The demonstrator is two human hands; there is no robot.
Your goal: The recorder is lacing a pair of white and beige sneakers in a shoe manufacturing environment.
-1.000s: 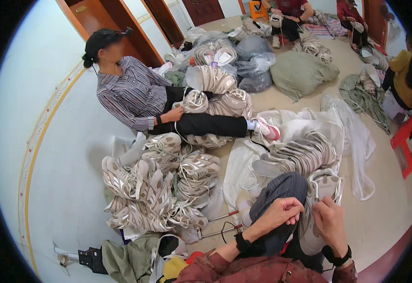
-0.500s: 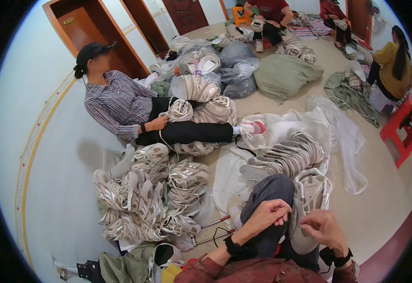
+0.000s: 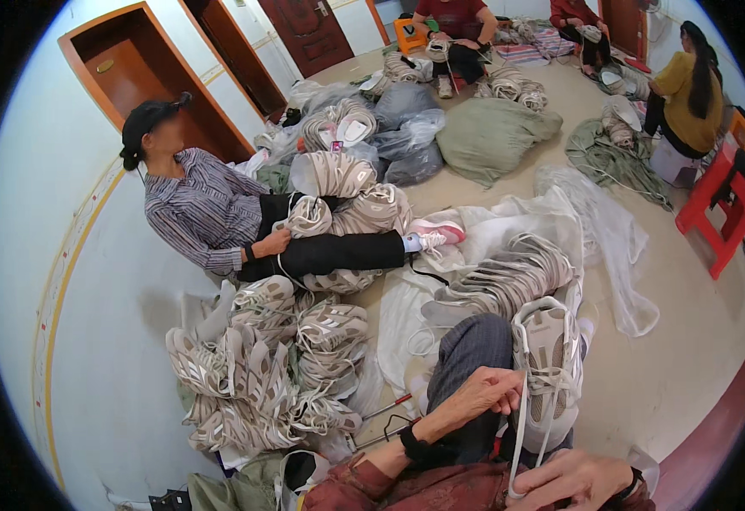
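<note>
A beige and grey sneaker (image 3: 547,328) with white laces lies in front of me beside my dark-trousered knee, its toe toward me. From its lacing a white shoelace (image 3: 520,439) is stretched down toward my body. My right hand (image 3: 572,479), low near my lap, is closed on the lower end of that lace. At the left edge of the shoe, my left hand (image 3: 493,392) has its fingers curled in a pinch at the lace's upper part. Its fingertips partly hide the lace there.
A long row of nested sneakers (image 3: 517,277) lies on white plastic sheeting (image 3: 398,332) ahead. More sneakers are heaped (image 3: 253,366) at left. A seated co-worker (image 3: 210,200) handles a shoe; others sit farther back. A red stool (image 3: 721,209) stands at right, a green sack (image 3: 496,136) beyond.
My right hand has drawn back from the shoe toward my lap, and a lace now stretches to it. My left hand stays by the shoe. The whole view has shifted slightly.
</note>
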